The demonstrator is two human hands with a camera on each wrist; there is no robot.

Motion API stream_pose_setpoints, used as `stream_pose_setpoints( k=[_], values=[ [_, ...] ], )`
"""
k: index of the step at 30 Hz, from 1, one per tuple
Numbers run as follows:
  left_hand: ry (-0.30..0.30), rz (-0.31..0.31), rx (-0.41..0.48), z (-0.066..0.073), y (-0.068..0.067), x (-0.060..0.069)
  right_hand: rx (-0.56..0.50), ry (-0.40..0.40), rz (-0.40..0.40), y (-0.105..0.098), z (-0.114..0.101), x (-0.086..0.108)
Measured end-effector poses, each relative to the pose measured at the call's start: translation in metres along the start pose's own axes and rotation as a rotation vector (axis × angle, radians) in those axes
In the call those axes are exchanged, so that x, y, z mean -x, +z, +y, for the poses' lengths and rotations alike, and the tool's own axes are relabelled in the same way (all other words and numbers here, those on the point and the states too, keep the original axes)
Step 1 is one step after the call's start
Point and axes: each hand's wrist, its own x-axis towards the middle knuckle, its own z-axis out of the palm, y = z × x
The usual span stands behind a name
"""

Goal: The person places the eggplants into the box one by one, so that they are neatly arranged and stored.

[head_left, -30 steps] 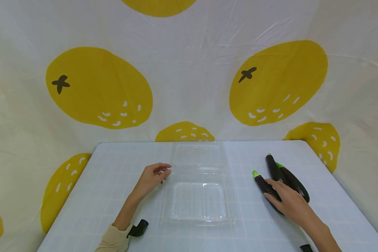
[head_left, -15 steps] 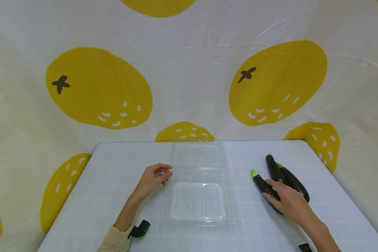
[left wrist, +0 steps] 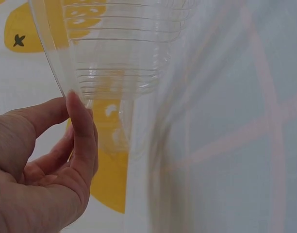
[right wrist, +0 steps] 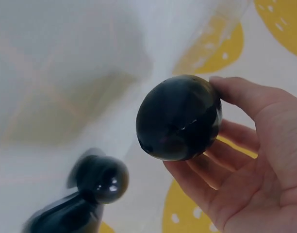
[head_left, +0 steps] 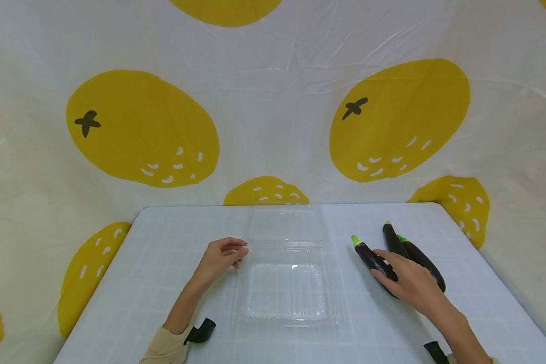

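My right hand (head_left: 411,283) grips a dark eggplant (head_left: 372,259) with a green tip, thumb on one side and fingers on the other. In the right wrist view its rounded end (right wrist: 180,119) faces the camera, held by the hand (right wrist: 265,150). Two more eggplants (head_left: 394,241) (head_left: 424,260) lie just beyond and to the right. A clear plastic container (head_left: 286,293) stands open mid-table, its lid (head_left: 285,225) toward the back. My left hand (head_left: 218,260) pinches the container's left edge near the hinge; the left wrist view shows thumb and finger of the hand (left wrist: 56,155) on the clear rim (left wrist: 56,63).
The table (head_left: 173,283) has a pale checked cover. Behind it hangs a white cloth (head_left: 273,101) with yellow fruit prints. A black wrist piece (head_left: 201,331) sticks out beside the left sleeve, another (head_left: 435,351) beside the right forearm.
My right hand has moved the gripped eggplant up and to the left, away from the other two. My left hand has stayed almost still at the container.
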Motion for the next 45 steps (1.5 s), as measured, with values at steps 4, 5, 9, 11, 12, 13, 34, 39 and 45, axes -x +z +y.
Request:
stream_pose_setpoints(
  k=[4, 5, 9, 11, 12, 13, 34, 39, 45],
  values=[
    [-0.012, -0.001, 0.008, 0.0, 0.0, 0.001, -0.016, -0.027, 0.014, -0.003, -0.005, -0.002],
    [-0.015, 0.0, 0.007, 0.001, 0.0, 0.002, -0.018, -0.032, 0.018, -0.003, -0.005, -0.002],
    [-0.013, 0.003, 0.008, 0.001, 0.0, 0.002, -0.03, -0.059, 0.034, -0.006, -0.009, -0.005],
    [-0.011, 0.001, 0.01, 0.001, 0.001, 0.002, -0.035, -0.07, 0.042, -0.007, -0.012, -0.006],
    [-0.01, 0.0, 0.012, 0.001, 0.001, 0.002, -0.038, -0.074, 0.043, -0.008, -0.014, -0.007],
    [-0.013, -0.001, 0.014, 0.001, 0.001, 0.002, -0.04, -0.077, 0.044, -0.008, -0.015, -0.008],
    [-0.031, 0.001, 0.035, 0.003, 0.001, 0.002, -0.135, -0.196, 0.049, -0.015, -0.05, -0.025],
    [-0.026, -0.001, 0.036, 0.004, 0.0, 0.002, -0.175, -0.22, 0.01, -0.017, -0.06, -0.03],
    [-0.019, -0.004, 0.03, 0.005, -0.002, 0.002, -0.25, -0.268, -0.034, -0.017, -0.072, -0.034]
  ],
)
